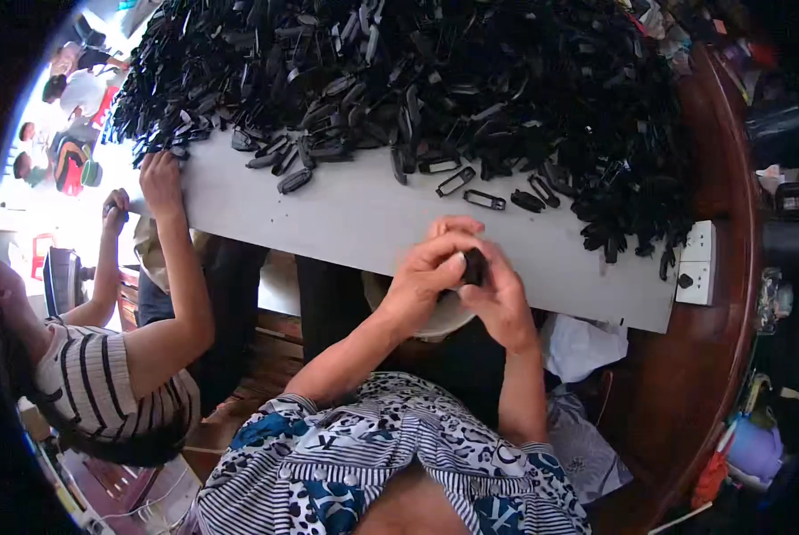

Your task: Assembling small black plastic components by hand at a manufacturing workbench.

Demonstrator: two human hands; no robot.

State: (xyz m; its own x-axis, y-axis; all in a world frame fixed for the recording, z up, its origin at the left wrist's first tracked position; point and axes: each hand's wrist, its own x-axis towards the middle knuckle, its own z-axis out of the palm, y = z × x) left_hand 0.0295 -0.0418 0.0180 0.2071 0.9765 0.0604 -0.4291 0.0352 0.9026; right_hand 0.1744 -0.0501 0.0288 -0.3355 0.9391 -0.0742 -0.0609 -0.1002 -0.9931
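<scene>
Just past the table's near edge, my two hands meet around a small black plastic piece (473,266). My left hand (424,275) has its thumb and fingers closed on the piece. From the other side my right hand (499,301) also grips it, slightly smeared by motion. Most of the piece is covered by fingers. Beyond my hands, a large heap of black plastic parts (399,89) covers the far side of the pale grey table (328,218). Several loose oblong black frames (456,182) lie at the heap's near edge.
At the left a person in a striped shirt (87,374) has one hand (160,183) at the heap. A pale bucket (440,332) stands below my hands. A white power strip (698,263) lies by the table's right end, and white plastic bags (582,349) sit below.
</scene>
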